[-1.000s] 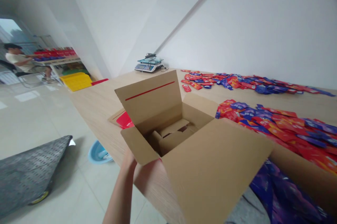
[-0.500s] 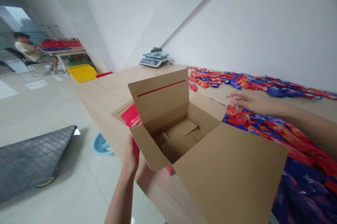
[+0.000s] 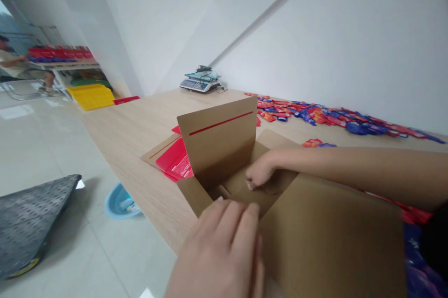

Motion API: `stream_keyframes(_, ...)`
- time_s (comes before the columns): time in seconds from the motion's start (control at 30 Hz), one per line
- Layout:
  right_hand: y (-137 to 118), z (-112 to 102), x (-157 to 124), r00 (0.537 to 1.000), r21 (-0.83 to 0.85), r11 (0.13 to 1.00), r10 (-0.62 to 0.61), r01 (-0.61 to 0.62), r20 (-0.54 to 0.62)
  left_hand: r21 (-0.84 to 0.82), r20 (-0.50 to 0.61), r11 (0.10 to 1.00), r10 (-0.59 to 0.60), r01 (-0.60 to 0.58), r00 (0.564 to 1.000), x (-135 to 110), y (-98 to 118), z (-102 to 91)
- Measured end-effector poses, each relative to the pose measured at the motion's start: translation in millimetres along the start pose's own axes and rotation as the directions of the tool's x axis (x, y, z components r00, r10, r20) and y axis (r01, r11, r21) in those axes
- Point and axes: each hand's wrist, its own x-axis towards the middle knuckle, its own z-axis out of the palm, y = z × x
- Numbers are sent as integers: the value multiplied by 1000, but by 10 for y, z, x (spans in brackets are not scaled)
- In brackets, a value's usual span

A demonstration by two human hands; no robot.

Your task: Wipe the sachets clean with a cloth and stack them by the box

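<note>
My right hand (image 3: 261, 170) is balled up inside the cardboard box (image 3: 227, 146); left hand (image 3: 220, 244)'s up against it, bracing I guess, can't tell its grip.

The pale wooden table (image 3: 129, 130) supports a scale (image 3: 198, 85) at the far end, red and blue packets (image 3: 322, 116) along the wall, and an open cardboard box (image 3: 329, 237). The tiled floor (image 3: 73, 149) carries a blue basin (image 3: 111, 205).

The brown carton (image 3: 297, 209) bears a thin red stripe (image 3: 221, 123).
</note>
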Motion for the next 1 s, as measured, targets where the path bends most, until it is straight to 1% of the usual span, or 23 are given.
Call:
stream_keyframes(0.03, 35, 6, 58, 1000, -4, 1000, 7, -7, 25, 27, 99, 1000, 5, -8, 995, 16, -21, 92)
stream_keyframes(0.07, 65, 10, 99, 999, -5, 1000, 13, -13, 51, 46, 157, 999, -14, 7, 987, 24, -51, 191)
stream_keyframes(0.13, 106, 10, 149, 995, -1, 1000, 18, -18, 95, 54, 233, 996, -82, 71, 969, 14, -113, 394)
stream_keyframes(0.23, 120, -4, 193, 991, 2, 1000, 25, -26, 128, 45, 266, 986, -168, 161, 949, -43, -157, 672)
stream_keyframes(0.37, 70, -14, 243, 992, -40, 998, 51, -47, 117, 24, 294, 976, -216, 218, 931, -81, -87, 980)
stream_keyframes(0.4, 48, 0, 254, 994, -57, 997, 59, -53, 97, 41, 300, 966, -256, 255, 919, -74, -52, 1036)
stream_keyframes(0.43, 24, 25, 263, 995, -76, 995, 66, -61, 70, 80, 289, 945, -326, 317, 900, -62, -16, 1077)
stream_keyframes(0.5, -25, 113, 278, 997, -108, 991, 82, -83, -8, 134, 305, 903, -430, 409, 850, -38, 44, 1103)
stream_keyframes(0.53, -47, 173, 283, 995, -121, 988, 91, -97, -51, 107, 339, 909, -414, 402, 845, -30, 62, 1090)
stream_keyframes(0.57, -65, 238, 285, 991, -130, 985, 101, -112, -92, 61, 373, 924, -372, 378, 850, -25, 73, 1065)
stream_keyframes(0.63, -81, 365, 283, 982, -140, 981, 114, -136, -153, -7, 399, 938, -314, 345, 861, -21, 80, 1001)
stream_keyframes(0.7, -73, 456, 279, 974, -144, 978, 121, -149, -191, 1, 396, 939, -316, 344, 862, -10, 90, 958)
stream_keyframes(0.8, -46, 499, 289, 970, -146, 977, 125, -158, -207, 56, 372, 936, -343, 347, 863, 48, 129, 987)
stream_keyframes(0.9, -38, 463, 303, 975, -152, 976, 130, -158, -178, 45, 353, 919, -382, 392, 854, 139, 192, 1062)
stream_keyframes(0.97, -35, 417, 289, 981, -157, 975, 137, -158, -140, 25, 366, 904, -406, 427, 837, 207, 250, 1042)
stream_keyframes(1.0, -30, 392, 274, 983, -158, 974, 142, -160, -114, 33, 382, 902, -409, 431, 829, 245, 286, 994)
